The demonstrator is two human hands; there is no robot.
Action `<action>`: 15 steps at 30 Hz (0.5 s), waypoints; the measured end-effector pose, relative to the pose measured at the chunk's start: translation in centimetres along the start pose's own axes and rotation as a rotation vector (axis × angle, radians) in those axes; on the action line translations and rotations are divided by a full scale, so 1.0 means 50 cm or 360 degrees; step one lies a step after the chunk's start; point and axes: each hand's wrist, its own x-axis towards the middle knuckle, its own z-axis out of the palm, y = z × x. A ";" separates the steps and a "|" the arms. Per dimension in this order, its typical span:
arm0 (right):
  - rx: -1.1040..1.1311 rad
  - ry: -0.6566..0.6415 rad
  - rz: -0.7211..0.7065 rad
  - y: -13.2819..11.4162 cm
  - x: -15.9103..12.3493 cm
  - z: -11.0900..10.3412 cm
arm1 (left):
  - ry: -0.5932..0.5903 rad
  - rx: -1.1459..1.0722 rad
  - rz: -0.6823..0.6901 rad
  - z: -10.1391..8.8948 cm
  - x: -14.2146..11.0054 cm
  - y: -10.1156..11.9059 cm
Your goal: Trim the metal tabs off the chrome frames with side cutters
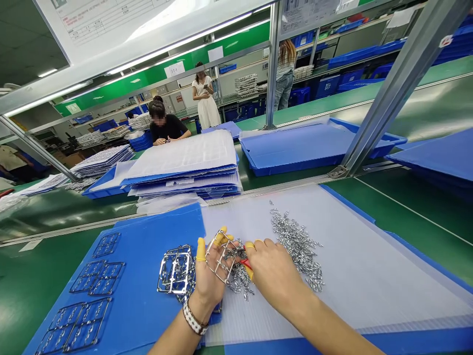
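My left hand point(210, 276) has yellow finger cots on its fingertips and holds a shiny metal sprue frame point(219, 270) with thin cross bars. My right hand point(275, 268), also with yellow finger cots, grips red-handled nippers point(246, 264); their jaws are hard to make out against the frame. Below and behind the hands lies a small heap of silvery parts point(242, 285). To the left, a pile of similar sprue frames point(174, 271) rests on a blue sheet point(142, 261). A larger heap of loose shiny parts point(297, 244) spreads to the right.
A translucent white sheet point(354, 266) covers the right side of the bench. Several frames point(88, 323) lie at the far left. Beyond the bench edge stand stacked sheets point(181, 155) and a blue tray point(295, 165). A metal post point(391, 88) rises at right. People are in the background.
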 end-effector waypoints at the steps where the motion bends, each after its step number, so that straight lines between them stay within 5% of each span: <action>1: 0.0002 0.0008 0.0004 0.001 -0.004 0.000 | -0.0003 -0.0032 -0.0015 0.000 0.000 0.002; 15: 0.0176 0.0056 -0.0087 -0.032 -0.021 0.022 | 0.0099 -0.0047 0.0068 0.002 0.002 -0.001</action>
